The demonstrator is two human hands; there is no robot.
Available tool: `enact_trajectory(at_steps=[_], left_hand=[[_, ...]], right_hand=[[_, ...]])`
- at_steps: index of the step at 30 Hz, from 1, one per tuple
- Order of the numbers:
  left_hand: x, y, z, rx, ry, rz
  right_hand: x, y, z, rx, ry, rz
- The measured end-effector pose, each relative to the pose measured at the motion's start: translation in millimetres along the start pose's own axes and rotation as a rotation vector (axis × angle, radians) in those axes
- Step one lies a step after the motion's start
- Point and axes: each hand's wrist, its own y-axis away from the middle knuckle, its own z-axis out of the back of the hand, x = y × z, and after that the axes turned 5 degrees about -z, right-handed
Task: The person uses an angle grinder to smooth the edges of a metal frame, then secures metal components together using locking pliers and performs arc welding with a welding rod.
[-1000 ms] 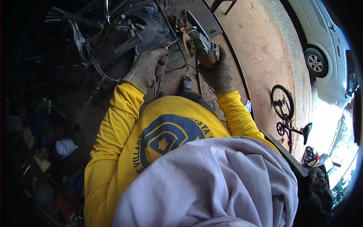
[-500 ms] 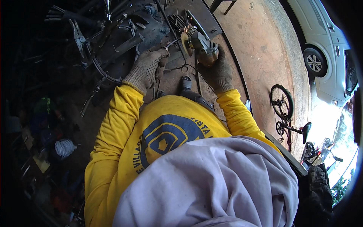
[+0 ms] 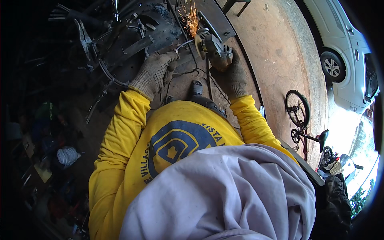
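My right hand [image 3: 232, 79], in a grey-brown knit glove, is wrapped round the body of an angle grinder [image 3: 219, 55]. The grinder's yellowish disc [image 3: 199, 46] faces left and meets the end of a thin metal rod [image 3: 185, 44]. From that contact, orange sparks [image 3: 192, 23] spray up and away over the metal table. Closed on the rod's other end is my left hand [image 3: 154, 72], in a dotted work glove. Its fingertips are partly hidden, and so is the part of the rod inside the glove.
On the dark metal table [image 3: 216, 18] lie bars, a clamp [image 3: 83, 38] and a curved metal frame [image 3: 106, 72]. A cable runs below the grinder. To the right are a bicycle [image 3: 298, 108] and a white vehicle [image 3: 342, 44]. A white bundle [image 3: 68, 156] sits at left.
The sparks have grown from a few specks to a tall bright spray. The grinder has shifted very slightly to the right and nearer to me; my left hand stays almost still.
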Motion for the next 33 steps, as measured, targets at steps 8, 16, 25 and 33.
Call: enact_trajectory(at_steps=[8,16,25,33], left_hand=[[-1,1,2,0.038,-0.017,-0.04],[1,1,10,0.048,-0.037,-0.038],[0,2,11,0.06,-0.018,-0.024],[1,1,11,0.062,-0.053,-0.049]], right_hand=[[2,1,1,-0.003,-0.005,-0.001],[8,1,5,0.026,-0.028,-0.098],[-2,5,3,0.027,-0.128,-0.032],[-4,6,-2,-0.016,-0.057,0.052]])
